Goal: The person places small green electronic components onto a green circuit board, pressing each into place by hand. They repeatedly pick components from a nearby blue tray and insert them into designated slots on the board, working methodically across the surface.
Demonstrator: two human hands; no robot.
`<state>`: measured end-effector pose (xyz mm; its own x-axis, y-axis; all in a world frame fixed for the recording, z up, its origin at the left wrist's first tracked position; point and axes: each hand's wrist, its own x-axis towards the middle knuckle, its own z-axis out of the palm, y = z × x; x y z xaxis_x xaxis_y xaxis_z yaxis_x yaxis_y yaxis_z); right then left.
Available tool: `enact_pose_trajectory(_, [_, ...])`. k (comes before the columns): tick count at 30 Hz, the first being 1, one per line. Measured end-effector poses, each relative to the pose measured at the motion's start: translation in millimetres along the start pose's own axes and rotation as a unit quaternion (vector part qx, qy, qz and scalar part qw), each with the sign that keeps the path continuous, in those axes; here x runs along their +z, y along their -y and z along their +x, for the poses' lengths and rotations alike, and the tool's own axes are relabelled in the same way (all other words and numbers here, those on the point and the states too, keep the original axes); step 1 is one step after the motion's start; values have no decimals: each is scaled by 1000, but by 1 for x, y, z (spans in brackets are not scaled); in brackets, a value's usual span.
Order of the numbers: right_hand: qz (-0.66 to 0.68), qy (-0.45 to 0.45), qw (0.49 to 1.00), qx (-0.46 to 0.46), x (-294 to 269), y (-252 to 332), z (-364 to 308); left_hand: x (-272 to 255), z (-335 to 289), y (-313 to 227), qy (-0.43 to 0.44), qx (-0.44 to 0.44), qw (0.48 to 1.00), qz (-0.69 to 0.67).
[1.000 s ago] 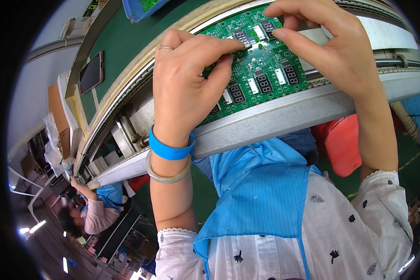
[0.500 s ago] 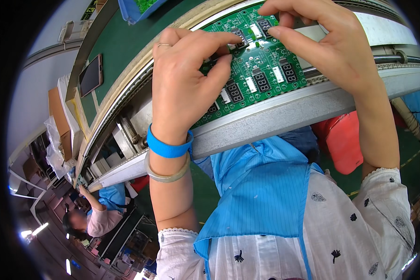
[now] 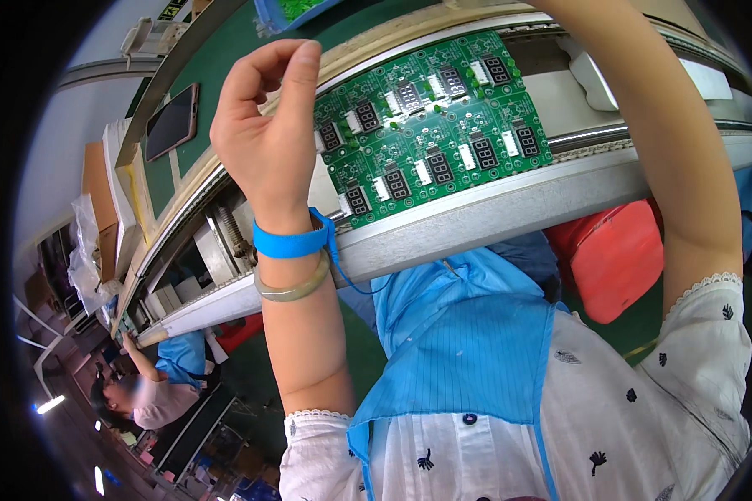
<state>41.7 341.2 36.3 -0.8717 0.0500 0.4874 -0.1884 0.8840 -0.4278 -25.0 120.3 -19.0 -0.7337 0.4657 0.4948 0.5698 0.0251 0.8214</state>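
A green circuit board panel [image 3: 500,111] lies on the metal rail track in front of me. It carries several black digit displays [image 3: 440,168], white connectors [image 3: 424,173] and a few small green parts. My left hand [image 3: 263,125] is raised over the panel's left end, apart from it. Its fingers are curled, with thumb and forefinger together at the tips; whatever they may hold is hidden. A blue wrist strap [image 3: 291,245] with a cord and a pale bangle circle that wrist. Only my right forearm [image 3: 681,125] shows, reaching past the top edge; that hand is out of view.
A blue bin [image 3: 288,15] of small green parts stands beyond the track. On the green bench lies a phone [image 3: 173,123]. The metal rail [image 3: 493,209] runs between me and the panel. A red seat [image 3: 618,259] is below right; another person [image 3: 154,392] works at far left.
Both hands have left the panel. My left hand has drawn back to the left and turned, fingers curled upward. My right hand has gone up out of view, uncovering the displays.
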Motion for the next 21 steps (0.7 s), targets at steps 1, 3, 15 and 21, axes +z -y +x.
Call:
enact_pose_trajectory(1, [-44,29,998,19,0,0,14,2,4,-3,-8,-9,1000,-21])
enact_pose_trajectory(3, [-116,89,988,46,17,3,39,-3,4,0,-25,1,1000,-17])
enact_pose_trajectory(15, [-240,149,956,76,61,2,65,-11,2,-5,-35,98,991,89])
enact_pose_trajectory(21, [-294,150,941,75,66,4,65,-14,2,2,-37,64,997,25])
